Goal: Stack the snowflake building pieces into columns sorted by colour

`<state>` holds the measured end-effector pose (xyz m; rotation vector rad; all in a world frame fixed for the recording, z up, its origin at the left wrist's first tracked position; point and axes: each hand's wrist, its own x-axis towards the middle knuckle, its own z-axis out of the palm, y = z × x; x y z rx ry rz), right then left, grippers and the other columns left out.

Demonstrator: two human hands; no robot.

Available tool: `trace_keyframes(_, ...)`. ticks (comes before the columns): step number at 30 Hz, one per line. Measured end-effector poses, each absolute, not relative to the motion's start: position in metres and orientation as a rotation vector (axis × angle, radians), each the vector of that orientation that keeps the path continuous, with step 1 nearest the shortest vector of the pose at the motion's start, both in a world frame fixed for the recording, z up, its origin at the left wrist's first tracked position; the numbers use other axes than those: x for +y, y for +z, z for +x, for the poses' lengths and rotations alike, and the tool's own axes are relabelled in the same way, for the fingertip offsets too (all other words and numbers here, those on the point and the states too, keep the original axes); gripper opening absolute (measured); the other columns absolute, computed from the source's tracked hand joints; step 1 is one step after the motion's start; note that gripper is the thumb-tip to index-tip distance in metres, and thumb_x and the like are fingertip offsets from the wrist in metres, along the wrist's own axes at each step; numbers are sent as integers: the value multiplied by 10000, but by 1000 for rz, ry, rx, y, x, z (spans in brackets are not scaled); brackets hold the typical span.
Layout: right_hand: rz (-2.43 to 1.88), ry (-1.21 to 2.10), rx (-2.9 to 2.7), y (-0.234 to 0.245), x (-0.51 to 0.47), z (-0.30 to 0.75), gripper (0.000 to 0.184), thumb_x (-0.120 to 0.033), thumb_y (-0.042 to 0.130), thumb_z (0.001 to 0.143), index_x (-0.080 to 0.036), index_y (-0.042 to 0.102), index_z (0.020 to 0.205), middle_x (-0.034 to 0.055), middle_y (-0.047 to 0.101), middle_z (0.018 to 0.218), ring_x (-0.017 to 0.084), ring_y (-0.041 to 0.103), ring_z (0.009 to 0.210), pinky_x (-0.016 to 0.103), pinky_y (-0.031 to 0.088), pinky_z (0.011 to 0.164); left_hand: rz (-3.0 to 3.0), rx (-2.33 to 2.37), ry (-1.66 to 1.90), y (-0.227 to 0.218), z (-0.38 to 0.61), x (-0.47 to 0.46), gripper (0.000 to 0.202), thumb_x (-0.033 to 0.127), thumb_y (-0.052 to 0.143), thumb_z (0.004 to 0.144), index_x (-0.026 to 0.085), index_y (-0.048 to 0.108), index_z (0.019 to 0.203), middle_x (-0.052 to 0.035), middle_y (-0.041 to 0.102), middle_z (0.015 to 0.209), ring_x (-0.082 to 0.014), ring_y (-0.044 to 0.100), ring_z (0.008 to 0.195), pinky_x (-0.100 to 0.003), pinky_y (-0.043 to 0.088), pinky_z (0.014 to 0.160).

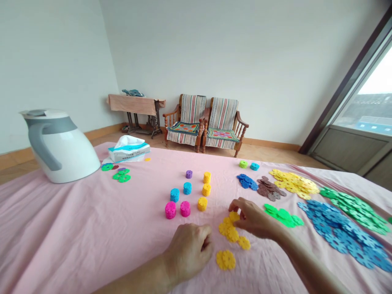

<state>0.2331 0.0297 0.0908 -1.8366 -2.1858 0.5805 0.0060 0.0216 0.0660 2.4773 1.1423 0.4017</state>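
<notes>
The right hand (252, 220) has fingers slightly parted around the far edge of loose yellow discs (232, 234), grip unclear, the flat pieces lying beneath and left of them, while the farther left hand's (190, 250) curled fingers hide any contents.

light: bright, soft daylight, window (374, 105) at right | glare: its upper part burnt white | shadows: faint, in cloth (88, 228) folds | distortion: jug (72, 151) at left leaning, stretched | blur: slight; right hand (255, 219) outline clear
</notes>
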Motion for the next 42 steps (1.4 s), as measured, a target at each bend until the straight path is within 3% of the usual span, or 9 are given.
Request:
trace_keyframes(13, -1633, 515, -2192, 79, 65, 221, 295, -101, 540, 712, -168, 601, 993, 61, 574, 951, 130, 568, 720, 259, 429, 696, 2432, 1155, 359, 71, 6, 21, 112, 148, 457, 728, 187, 511, 638, 28, 621, 600, -108, 558, 537, -205, 280, 482)
trace_keyframes(22, -1584, 522, -2189, 75, 66, 224, 108, -134, 544, 748, -171, 598, 834, 30, 565, 833, 117, 544, 677, 234, 424, 623, 2416, 1172, 346, 72, 7, 21, 115, 162, 466, 739, 188, 506, 634, 24, 606, 586, -106, 540, 519, -208, 266, 475)
trace_keyframes(30, -1574, 662, -2127, 72, 67, 227, 275, -179, 601, 700, -185, 618, 975, 24, 589, 858, 112, 536, 662, 241, 438, 627, 2437, 1188, 364, 69, 7, 21, 121, 160, 465, 736, 189, 482, 620, 34, 593, 573, -99, 533, 515, -206, 273, 485)
trace_keyframes(42, -1612, 461, -2146, 69, 63, 213, 163, -178, 574, 737, -176, 612, 896, 40, 560, 872, 131, 553, 705, 247, 419, 649, 2450, 1182, 387, 68, 7, 21, 122, 162, 461, 729, 187, 473, 611, 35, 593, 562, -96, 533, 507, -205, 262, 473)
